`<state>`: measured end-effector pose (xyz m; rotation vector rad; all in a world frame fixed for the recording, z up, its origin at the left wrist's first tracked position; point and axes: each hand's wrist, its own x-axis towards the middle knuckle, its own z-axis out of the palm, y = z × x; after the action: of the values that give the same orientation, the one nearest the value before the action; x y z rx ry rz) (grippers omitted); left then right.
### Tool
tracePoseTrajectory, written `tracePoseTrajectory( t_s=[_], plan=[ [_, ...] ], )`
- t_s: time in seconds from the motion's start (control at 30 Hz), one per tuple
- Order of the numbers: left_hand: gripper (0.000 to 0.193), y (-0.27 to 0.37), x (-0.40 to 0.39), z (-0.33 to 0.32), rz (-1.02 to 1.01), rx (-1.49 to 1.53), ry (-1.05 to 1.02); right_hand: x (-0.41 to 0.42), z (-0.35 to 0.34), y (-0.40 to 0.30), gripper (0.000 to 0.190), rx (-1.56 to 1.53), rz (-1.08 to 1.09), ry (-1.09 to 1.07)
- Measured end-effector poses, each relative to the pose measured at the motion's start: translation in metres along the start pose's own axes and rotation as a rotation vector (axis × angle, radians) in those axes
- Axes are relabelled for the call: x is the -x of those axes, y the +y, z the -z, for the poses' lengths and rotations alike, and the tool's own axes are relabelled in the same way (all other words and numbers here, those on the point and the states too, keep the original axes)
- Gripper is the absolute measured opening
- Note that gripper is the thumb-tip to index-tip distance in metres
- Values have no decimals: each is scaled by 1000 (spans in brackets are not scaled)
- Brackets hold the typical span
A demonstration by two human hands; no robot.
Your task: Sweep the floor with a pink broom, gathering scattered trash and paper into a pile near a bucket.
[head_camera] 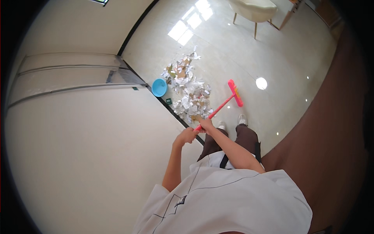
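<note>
Both hands grip the pink handle of a broom point(222, 105), whose pink head with yellow bristles rests on or just over the floor, ahead of my shoes. My left hand point(187, 136) is closed round the handle's upper end. Lower on the handle, my right hand point(206, 125) is wrapped round it. A heap of torn paper, clear plastic and brown cardboard scraps point(191, 96) lies on the pale floor, to the left of the broom head. Beside the heap, close to the wall, stands a light blue plastic basin point(159, 87).
A white wall or panel point(87, 140) with a dark base strip runs close along my left. A small green card point(169, 101) lies near the basin. Farther off stands a cream chair point(254, 10) with thin metal legs. A large brown surface point(324, 146) rises at the right.
</note>
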<state>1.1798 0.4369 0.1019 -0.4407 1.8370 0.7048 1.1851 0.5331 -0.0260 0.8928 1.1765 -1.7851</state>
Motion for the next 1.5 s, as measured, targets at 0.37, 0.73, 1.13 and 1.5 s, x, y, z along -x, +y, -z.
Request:
tracePoseTrajectory(
  t_s=[0.37, 0.73, 1.13, 1.5],
  plan=[
    [45, 47, -104, -28, -118, 1230, -263, -7, 69, -136, 35, 1041, 304, 284],
    [24, 208, -232, 71, -441, 2028, -473, 4, 63, -384, 58, 1486, 68, -336],
    [20, 222, -227, 116, -634, 2551, -281, -46, -58, -507, 48, 1614, -552, -729],
    [16, 249, -217, 99, -1246, 3161, 944, -87, -165, -496, 47, 1994, -970, -1156]
  ],
)
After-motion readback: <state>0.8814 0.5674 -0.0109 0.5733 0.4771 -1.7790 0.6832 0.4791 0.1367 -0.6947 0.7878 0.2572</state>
